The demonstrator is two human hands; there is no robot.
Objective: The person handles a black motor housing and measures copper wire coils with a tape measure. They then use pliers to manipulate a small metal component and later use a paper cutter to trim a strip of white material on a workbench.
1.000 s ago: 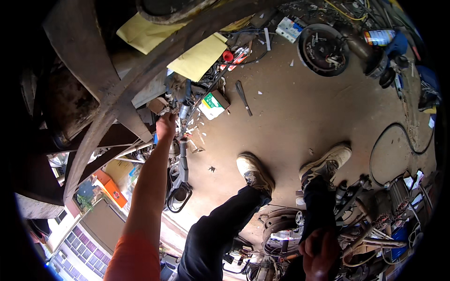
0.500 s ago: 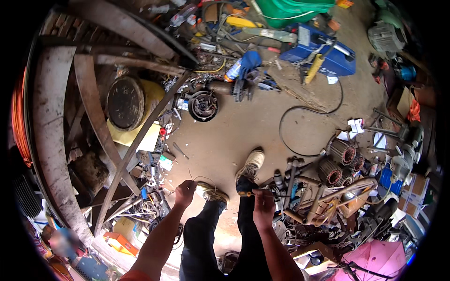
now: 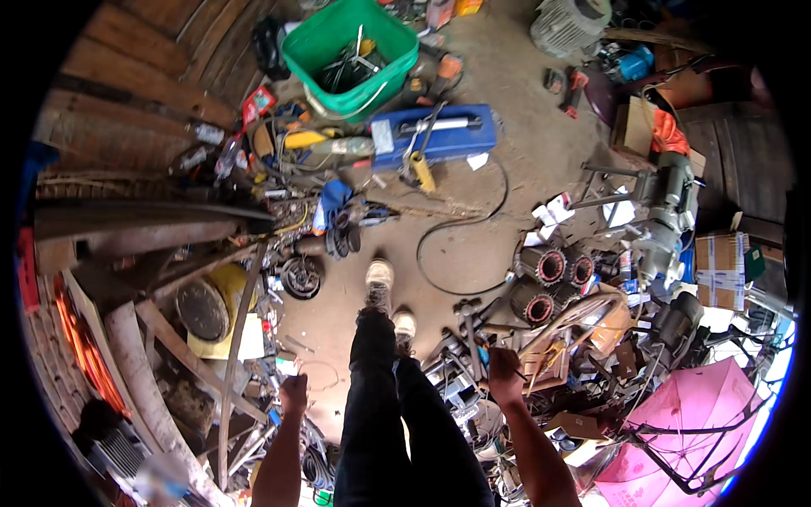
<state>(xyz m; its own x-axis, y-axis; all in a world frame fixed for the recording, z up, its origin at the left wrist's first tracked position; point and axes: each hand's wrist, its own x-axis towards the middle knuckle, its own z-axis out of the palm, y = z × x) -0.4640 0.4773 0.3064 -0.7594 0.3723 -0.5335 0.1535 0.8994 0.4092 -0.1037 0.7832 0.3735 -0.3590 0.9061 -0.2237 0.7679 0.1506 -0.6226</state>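
My left hand (image 3: 294, 394) is closed on a thin wire (image 3: 329, 365) that curves away from its fingertips over the floor, left of my legs. My right hand (image 3: 505, 376), also closed, is out to the right beside the heap of metal parts. Whatever sits in its fingers is too small and dark to make out. Nearest to that hand are a hammer-like tool (image 3: 470, 325) and a wooden frame (image 3: 545, 363). Both my shoes (image 3: 380, 275) are on the concrete floor between the two hands.
Ahead stand a blue case (image 3: 460, 139) and a green bucket (image 3: 314, 51) with tools. A black cable (image 3: 422, 262) loops over the floor. Motor stators (image 3: 541, 266) and a pink umbrella (image 3: 676, 414) lie right. Metal beams (image 3: 241, 363) and a round drum (image 3: 203, 310) crowd the left.
My view has shifted forward and to the right, with one foot stepping ahead. My hands have moved apart. The small brownish piece seen at my right fingers no longer shows clearly.
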